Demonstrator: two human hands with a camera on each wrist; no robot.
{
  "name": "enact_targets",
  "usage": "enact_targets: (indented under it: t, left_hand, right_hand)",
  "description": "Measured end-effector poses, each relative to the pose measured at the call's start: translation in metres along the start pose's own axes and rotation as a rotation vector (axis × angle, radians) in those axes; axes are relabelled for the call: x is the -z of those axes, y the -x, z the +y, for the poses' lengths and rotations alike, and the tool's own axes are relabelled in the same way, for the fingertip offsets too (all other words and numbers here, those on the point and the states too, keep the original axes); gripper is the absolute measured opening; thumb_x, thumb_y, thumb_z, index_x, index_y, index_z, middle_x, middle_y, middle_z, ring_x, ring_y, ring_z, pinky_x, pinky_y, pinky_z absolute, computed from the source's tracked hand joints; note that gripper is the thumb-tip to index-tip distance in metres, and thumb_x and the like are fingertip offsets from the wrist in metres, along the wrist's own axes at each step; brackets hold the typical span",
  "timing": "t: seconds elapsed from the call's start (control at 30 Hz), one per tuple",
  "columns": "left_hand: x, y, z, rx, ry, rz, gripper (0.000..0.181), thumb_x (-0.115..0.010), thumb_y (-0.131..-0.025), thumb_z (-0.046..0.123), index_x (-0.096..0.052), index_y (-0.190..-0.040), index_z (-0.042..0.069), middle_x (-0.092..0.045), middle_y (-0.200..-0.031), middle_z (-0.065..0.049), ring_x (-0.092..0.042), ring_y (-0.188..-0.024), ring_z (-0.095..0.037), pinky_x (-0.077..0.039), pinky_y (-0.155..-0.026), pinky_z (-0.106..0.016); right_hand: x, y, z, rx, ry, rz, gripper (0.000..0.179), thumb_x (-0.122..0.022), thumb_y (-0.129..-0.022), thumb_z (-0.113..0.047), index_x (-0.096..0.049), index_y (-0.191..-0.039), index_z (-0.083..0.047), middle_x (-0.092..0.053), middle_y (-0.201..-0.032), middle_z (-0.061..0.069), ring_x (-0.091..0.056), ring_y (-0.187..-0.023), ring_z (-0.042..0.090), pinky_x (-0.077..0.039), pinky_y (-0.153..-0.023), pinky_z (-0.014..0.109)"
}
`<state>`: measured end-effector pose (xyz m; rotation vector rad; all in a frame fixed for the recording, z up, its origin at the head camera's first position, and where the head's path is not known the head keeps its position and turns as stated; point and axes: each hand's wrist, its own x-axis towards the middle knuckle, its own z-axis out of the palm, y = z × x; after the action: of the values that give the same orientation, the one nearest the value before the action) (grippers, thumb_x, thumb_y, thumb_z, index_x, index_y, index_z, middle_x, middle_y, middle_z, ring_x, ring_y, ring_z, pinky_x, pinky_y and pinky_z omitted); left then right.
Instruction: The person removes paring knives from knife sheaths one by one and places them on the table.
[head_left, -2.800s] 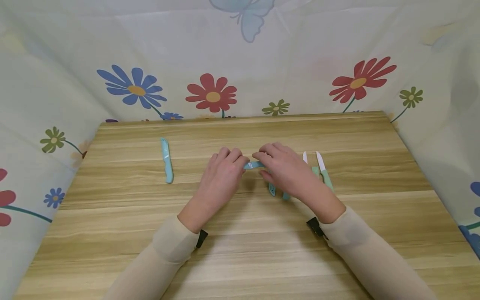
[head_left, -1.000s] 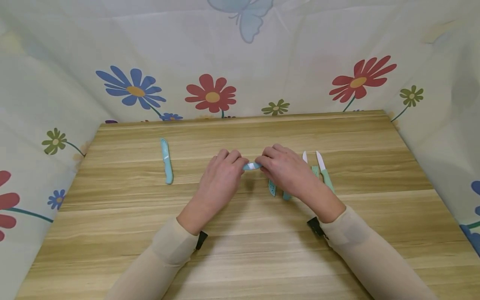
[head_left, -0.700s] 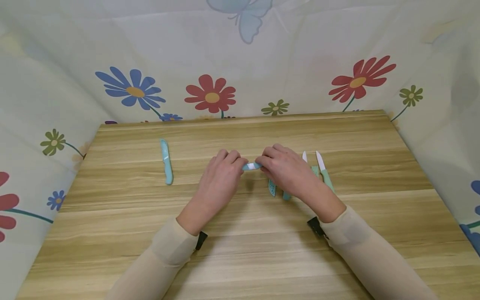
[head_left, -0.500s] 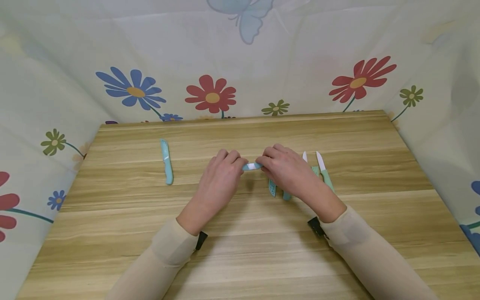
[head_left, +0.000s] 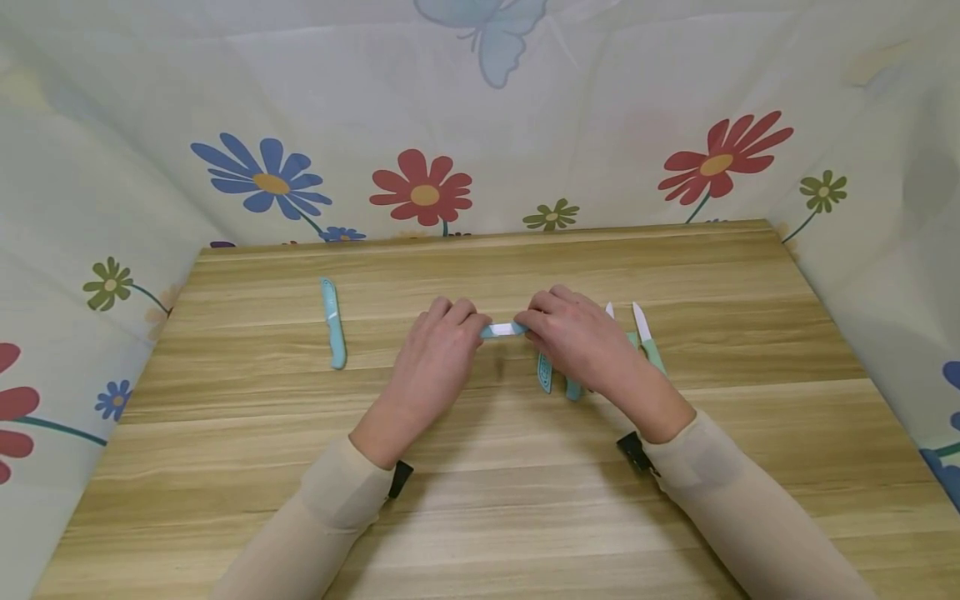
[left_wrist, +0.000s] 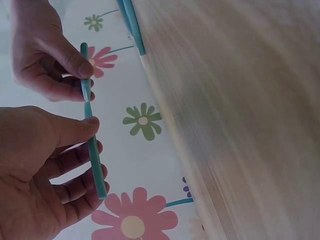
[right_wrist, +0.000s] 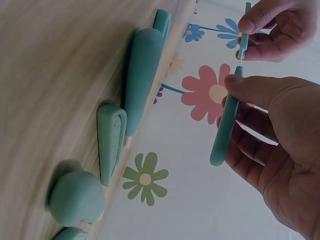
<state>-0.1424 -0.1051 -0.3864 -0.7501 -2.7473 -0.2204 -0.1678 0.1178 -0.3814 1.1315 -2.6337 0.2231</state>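
In the head view, my left hand (head_left: pixel 442 354) pinches a light-blue knife sheath (left_wrist: pixel 95 160), its squared end pointing away from the other hand. My right hand (head_left: pixel 581 337) grips the blue handle (right_wrist: pixel 226 125) of a small paring knife, fingers curled along it. Between the hands shows a stretch of white blade (head_left: pixel 504 330), its tip still inside the sheath. Both parts are held level above the table. Under and beside my right hand lie a blue sheath (head_left: pixel 545 373), a blue handle (head_left: pixel 573 390) and a green-handled knife (head_left: pixel 649 342) with bare white blade.
A sheathed light-blue knife (head_left: pixel 333 325) lies at the left of the wooden table (head_left: pixel 480 517). A second white blade tip (head_left: pixel 609 311) and a green sheath (right_wrist: pixel 111 142) lie on the right, partly hidden by my right hand. Flower-printed sheeting (head_left: pixel 600 125) surrounds the table.
The hands have drawn slightly apart, the left moving a little left. More white blade shows between sheath and handle than before. The knives on the table have not moved.
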Motion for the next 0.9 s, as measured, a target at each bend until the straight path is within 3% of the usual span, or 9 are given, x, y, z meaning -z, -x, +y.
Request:
enact_targets:
  t: [0.9]
  left_hand:
    - [0.0017,0.0012,-0.0007,0.016,-0.008,-0.005,0.023,-0.081,-0.095,0.010,-0.078,-0.118,0.005,-0.066,-0.105,-0.006,-0.052,-0.090,-0.024,-0.049,-0.072,-0.032]
  right_hand:
    - [0.0027,0.0012,0.0019,-0.006,-0.019,0.005,0.022,-0.082,-0.095,-0.011,-0.079,-0.116,-0.005,-0.072,-0.105,0.010,-0.065,-0.100,0.029,-0.057,-0.088,0.037]
